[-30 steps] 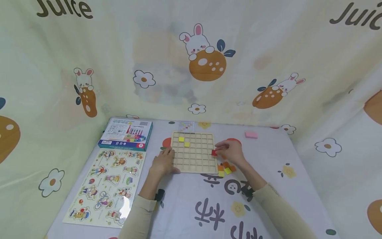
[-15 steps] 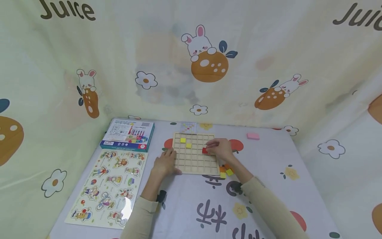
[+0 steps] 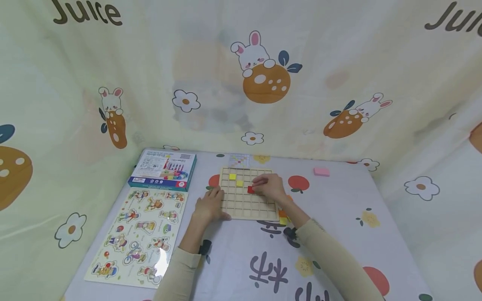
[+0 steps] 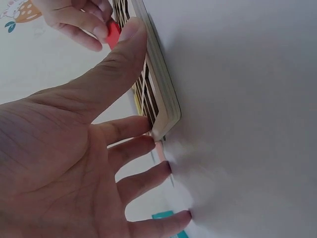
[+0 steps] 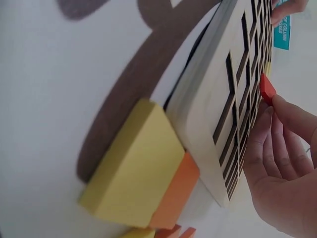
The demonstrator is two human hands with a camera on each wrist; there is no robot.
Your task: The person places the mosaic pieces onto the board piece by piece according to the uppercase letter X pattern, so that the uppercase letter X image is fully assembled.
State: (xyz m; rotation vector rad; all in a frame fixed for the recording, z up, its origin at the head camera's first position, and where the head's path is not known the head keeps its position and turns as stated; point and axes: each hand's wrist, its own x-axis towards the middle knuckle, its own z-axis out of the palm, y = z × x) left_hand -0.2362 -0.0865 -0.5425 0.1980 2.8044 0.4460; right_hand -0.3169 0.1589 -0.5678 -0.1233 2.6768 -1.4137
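Observation:
A wooden grid board (image 3: 241, 209) lies on the table, with a yellow tile (image 3: 232, 177) and a second yellow tile (image 3: 239, 183) set in cells at its upper left. My right hand (image 3: 269, 187) pinches a red tile (image 3: 250, 190) between thumb and finger, over the upper middle of the board. In the right wrist view that red tile (image 5: 267, 89) is tilted close over the grid. My left hand (image 3: 210, 205) rests at the board's left edge, fingers spread, thumb along the near side in the left wrist view.
Loose yellow and orange tiles (image 5: 143, 168) lie by the board's near right corner. A small pattern card (image 3: 239, 161) lies behind the board. At left are a boxed set (image 3: 162, 169) and a picture puzzle board (image 3: 137, 234). A pink block (image 3: 321, 172) sits at the back right.
My right hand has carried the red tile leftward from the board's right edge to over its middle. The left hand stays at the left edge. The head view has shifted slightly.

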